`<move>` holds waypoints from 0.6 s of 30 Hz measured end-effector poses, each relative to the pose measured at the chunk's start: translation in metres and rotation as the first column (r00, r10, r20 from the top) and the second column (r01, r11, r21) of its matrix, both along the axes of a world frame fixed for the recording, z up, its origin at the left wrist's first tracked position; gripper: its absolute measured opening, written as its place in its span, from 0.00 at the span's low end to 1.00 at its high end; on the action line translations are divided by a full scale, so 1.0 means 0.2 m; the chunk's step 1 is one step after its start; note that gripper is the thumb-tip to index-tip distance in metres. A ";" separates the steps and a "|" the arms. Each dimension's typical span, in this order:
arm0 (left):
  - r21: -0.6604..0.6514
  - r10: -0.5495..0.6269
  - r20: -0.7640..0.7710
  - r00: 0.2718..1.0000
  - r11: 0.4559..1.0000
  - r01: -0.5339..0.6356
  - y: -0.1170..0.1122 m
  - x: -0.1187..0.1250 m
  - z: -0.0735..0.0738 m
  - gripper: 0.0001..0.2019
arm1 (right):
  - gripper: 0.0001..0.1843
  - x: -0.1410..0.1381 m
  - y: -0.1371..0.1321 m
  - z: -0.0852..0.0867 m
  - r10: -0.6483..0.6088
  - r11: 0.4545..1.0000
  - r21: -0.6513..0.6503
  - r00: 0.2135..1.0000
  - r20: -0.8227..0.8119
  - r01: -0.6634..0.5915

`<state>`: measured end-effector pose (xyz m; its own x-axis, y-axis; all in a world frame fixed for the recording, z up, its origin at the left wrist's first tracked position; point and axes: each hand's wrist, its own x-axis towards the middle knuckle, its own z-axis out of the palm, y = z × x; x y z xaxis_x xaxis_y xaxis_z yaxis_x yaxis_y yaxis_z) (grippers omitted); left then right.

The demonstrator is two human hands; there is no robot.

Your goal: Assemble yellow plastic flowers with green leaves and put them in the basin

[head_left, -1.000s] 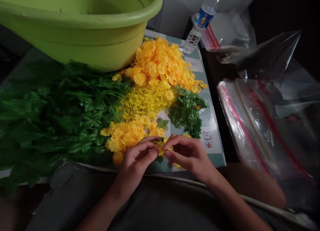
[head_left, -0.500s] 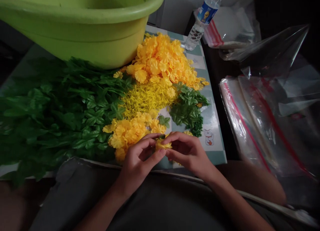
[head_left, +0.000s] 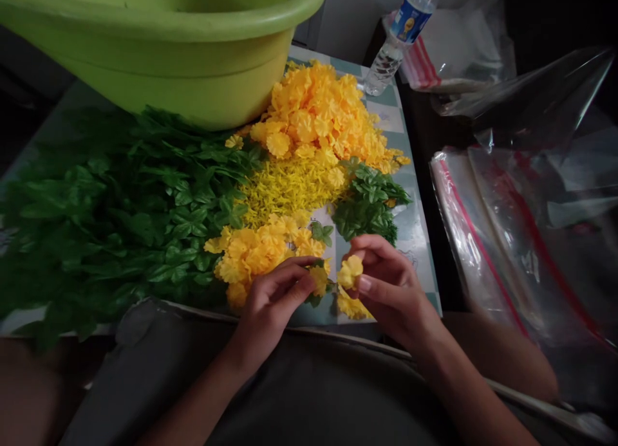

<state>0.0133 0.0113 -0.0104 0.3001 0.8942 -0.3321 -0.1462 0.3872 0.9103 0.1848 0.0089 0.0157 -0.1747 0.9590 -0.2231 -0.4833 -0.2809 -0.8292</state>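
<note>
My left hand [head_left: 273, 307] pinches a yellow flower piece [head_left: 318, 280] with a green leaf piece against it. A small gap to the right, a yellow artificial flower [head_left: 350, 272] sits between the thumb and fingers of my right hand [head_left: 393, 291]. Below that hand, more yellow flowers [head_left: 355, 306] lie at the table's front edge. Just beyond my left hand is a small heap of yellow flowers [head_left: 261, 250], and a single green leaf piece [head_left: 322, 232] lies beside it. The inner fingers of both hands are partly hidden.
A large green tub [head_left: 193, 66] stands at the back left, by green artificial leaves [head_left: 145, 195]. Orange-yellow flowers [head_left: 323, 111], yellow small pieces [head_left: 290, 188] and green leaves [head_left: 371, 195] cover the middle. A water bottle [head_left: 398, 40] stands behind; plastic bags [head_left: 506, 233] lie right.
My hands have come apart. The right hand has moved rightward with a yellow flower in its fingers, while the left keeps its flower piece. The view has shifted slightly.
</note>
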 end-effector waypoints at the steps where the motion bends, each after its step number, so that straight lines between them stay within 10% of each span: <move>1: -0.001 0.000 -0.007 1.000 1.000 0.000 0.00 0.00 0.00 0.07 | 0.21 0.01 0.00 0.01 -0.007 1.000 0.000 1.000 -0.001 0.007; 7: -0.005 0.006 0.007 1.000 1.000 -0.006 0.00 0.00 -0.02 0.09 | 0.05 0.04 0.01 0.03 0.013 0.997 0.068 0.996 0.088 -0.019; 18: -0.016 0.017 -0.007 1.000 1.000 -0.017 0.00 0.01 0.00 0.10 | 0.06 0.01 -0.01 0.05 0.098 0.995 0.001 0.994 0.051 -0.098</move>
